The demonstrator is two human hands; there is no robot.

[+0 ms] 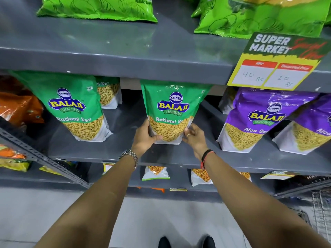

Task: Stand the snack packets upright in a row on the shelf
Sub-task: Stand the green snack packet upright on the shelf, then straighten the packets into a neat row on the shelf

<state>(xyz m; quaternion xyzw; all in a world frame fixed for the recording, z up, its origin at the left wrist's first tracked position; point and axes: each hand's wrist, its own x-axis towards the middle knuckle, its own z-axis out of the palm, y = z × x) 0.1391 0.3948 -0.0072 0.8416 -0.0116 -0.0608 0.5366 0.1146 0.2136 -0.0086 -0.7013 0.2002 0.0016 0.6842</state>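
View from a head cam, looking down two bare forearms at grey metal shop shelving. On the middle grey shelf [100, 151], both hands hold one green foil stand-up pouch of Ratlami Sev [172, 111], roughly centre of frame, upright w/ its white base at or just above the shelf; contact can't be confirmed.

Left hand [145, 136], w/ a metal wristwatch [130, 156], cups the pouch's lower left corner: thumb across the front near the base, fingers curled round the back, hidden. Right hand [194, 136], w/ a ring and a red-and-black wrist thread [206, 156], presses the lower right edge, fingers loosely bent and closed on the side seam.

To the left, well apart, stands a matching green sev pouch [78, 108], another partly hidden behind it. To the right, a purple foil Aloo Sev pouch [259, 120] w/ a second purple one beside it. A yellow price card [274, 68] hangs from the shelf above, where light-green crisp bags [100, 8] lie flat.

Handling, as a judgement: the pouch looks light, soft-walled and glossy, so prob. slippery and top-heavy once released. Contents are brittle; squeezing the middle would crush them. Best hold is low at both bottom corners, as here, so the gusset base spreads flat & it stands square in line w/ its neighbours.
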